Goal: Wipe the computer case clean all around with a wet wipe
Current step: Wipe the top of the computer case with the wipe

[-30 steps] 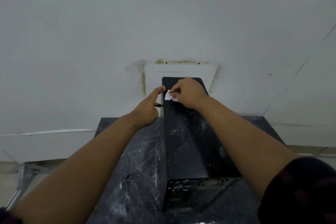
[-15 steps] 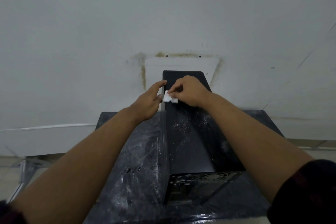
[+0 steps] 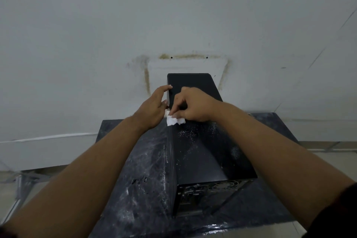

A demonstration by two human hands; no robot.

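A black computer case (image 3: 201,152) stands on a dark table, its rear panel with a fan grille facing me and white dust specks on its top. My right hand (image 3: 195,105) pinches a small white wet wipe (image 3: 174,120) and holds it against the top near the left edge, towards the far end. My left hand (image 3: 154,108) lies against the case's upper left side with straight fingers, fingertips at the top edge, right beside the wipe.
The dark table (image 3: 143,172) is streaked with white dust and smears. A white wall (image 3: 173,15) with brownish stains rises directly behind the case. A thin white cable (image 3: 48,138) runs along the wall at the left.
My right hand has drawn the wipe back towards me along the top's left edge, baring the far end of the top. My left hand stays pressed on the left side.
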